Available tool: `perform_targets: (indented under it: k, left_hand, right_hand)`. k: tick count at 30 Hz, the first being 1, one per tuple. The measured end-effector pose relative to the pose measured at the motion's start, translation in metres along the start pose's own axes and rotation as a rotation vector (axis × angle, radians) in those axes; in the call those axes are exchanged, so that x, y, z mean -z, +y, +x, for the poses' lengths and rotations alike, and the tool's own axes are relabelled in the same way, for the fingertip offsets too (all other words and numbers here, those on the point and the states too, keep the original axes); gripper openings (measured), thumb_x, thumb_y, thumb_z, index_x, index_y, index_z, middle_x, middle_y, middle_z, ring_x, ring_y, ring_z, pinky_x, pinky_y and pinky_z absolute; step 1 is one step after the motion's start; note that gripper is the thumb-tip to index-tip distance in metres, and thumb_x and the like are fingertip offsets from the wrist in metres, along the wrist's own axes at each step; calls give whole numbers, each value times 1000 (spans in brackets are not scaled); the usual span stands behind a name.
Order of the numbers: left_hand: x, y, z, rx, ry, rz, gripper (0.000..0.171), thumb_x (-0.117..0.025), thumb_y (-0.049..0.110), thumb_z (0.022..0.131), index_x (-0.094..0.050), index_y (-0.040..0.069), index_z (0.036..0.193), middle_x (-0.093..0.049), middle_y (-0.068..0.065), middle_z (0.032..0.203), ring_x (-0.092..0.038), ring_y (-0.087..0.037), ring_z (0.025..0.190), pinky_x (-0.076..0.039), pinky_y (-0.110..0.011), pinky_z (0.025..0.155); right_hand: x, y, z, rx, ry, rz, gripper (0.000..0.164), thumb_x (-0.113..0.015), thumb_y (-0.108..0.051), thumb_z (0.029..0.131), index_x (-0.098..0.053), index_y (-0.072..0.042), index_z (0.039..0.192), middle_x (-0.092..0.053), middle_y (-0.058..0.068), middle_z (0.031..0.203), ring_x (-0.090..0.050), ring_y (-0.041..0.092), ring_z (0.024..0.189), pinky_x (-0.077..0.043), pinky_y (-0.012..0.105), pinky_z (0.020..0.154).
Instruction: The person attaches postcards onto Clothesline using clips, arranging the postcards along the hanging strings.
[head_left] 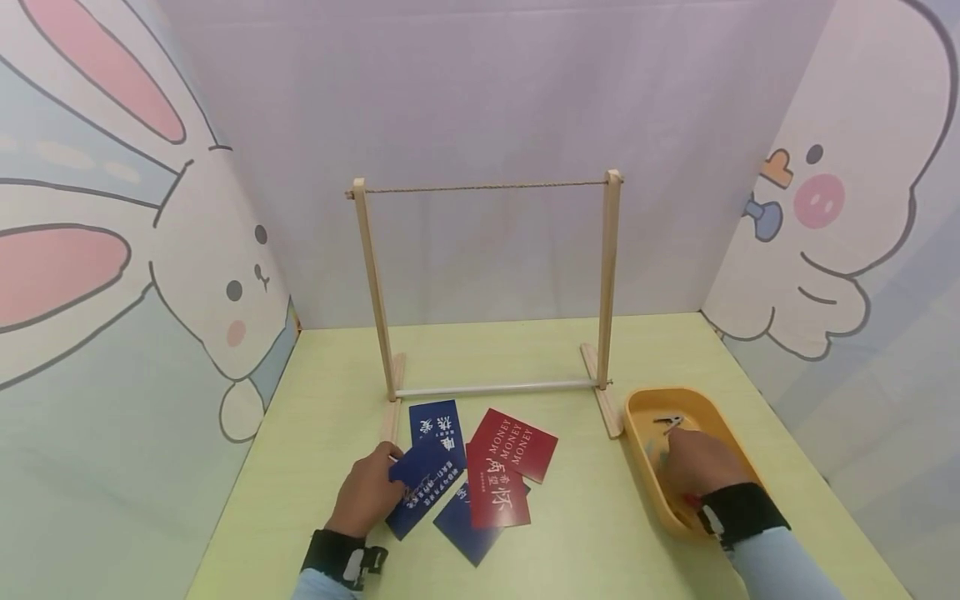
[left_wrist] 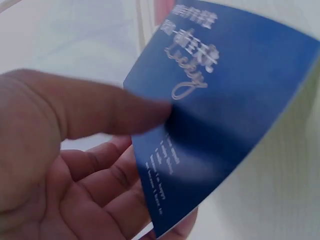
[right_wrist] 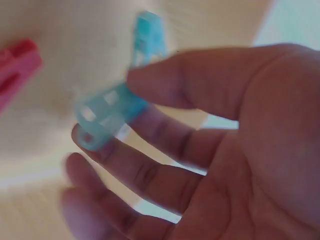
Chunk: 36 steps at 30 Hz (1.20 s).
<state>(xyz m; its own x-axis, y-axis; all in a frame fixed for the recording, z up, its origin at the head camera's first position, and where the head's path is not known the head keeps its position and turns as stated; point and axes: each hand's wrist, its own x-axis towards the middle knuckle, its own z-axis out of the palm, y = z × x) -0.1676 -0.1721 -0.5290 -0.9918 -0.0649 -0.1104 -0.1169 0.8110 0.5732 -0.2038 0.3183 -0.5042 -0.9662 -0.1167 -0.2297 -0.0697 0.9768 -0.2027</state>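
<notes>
My left hand (head_left: pixel 366 493) pinches a dark blue card (left_wrist: pixel 225 85) between thumb and fingers. White lettering, including a looping script word, covers its face, and it tilts over the other cards in the head view. Beneath and beside it lie a second blue card (head_left: pixel 433 418), a third blue card (head_left: pixel 472 533) and two overlapping red cards (head_left: pixel 501 504). My right hand (head_left: pixel 701 462) reaches down into a yellow plastic tray (head_left: pixel 639 454). There, thumb and fingers pinch a translucent teal clothespin (right_wrist: pixel 102 112), blurred in the right wrist view; a pink-red clothespin (right_wrist: pixel 19 65) lies nearby.
Behind the cards stands a wooden frame (head_left: pixel 609 283) with a twine line (head_left: pixel 487 187) across its top and a white rod (head_left: pixel 495 388) low down. Another clip (head_left: pixel 669 422) lies at the tray's far end. Cartoon-printed cloth walls (head_left: pixel 480 267) enclose the pale yellow-green table (head_left: pixel 322 400).
</notes>
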Motion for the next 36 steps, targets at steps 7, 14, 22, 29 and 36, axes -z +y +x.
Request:
perform_targets:
  k: [7, 14, 22, 29, 36]
  left_hand:
    - [15, 6, 0, -15, 57, -69, 25, -64, 3, 81, -65, 9, 105, -64, -5, 91, -58, -17, 77, -55, -43, 70]
    - [36, 10, 5, -58, 164, -146, 20, -68, 8, 84, -67, 13, 103, -65, -3, 92, -57, -17, 80, -55, -42, 72]
    - [44, 14, 4, -85, 234, -226, 18, -66, 11, 87, -66, 13, 105, -67, -5, 96, -58, -18, 81, -57, -40, 70]
    - [51, 25, 11, -144, 318, -307, 17, -64, 13, 90, -67, 14, 107, -68, -5, 99, -61, -16, 81, -57, -41, 72]
    - [67, 44, 24, -215, 417, -403, 19, -65, 20, 91, -67, 16, 110, -68, -1, 96, -61, -11, 78, -58, -38, 70]
  right_hand:
    - [26, -10, 1, 26, 178, 37, 18, -56, -14, 91, -53, 4, 94, -52, 9, 74, -48, 23, 62, -45, 40, 54]
    - [56, -32, -1, 134, 452, 204, 30, -73, -22, 83, -59, 1, 96, -63, 8, 79, -56, 15, 61, -50, 36, 51]
    - [69, -55, -6, 237, 561, 238, 31, -72, -10, 81, -64, -1, 109, -62, 13, 98, -61, 19, 74, -56, 34, 52]
    - [91, -79, -3, 281, 574, 234, 38, -68, -8, 84, -58, -1, 120, -63, 14, 102, -62, 21, 80, -58, 44, 63]
    - [126, -112, 4, 482, 711, 289, 38, -75, -26, 81, -62, -8, 112, -65, 0, 95, -59, 7, 79, -58, 37, 66]
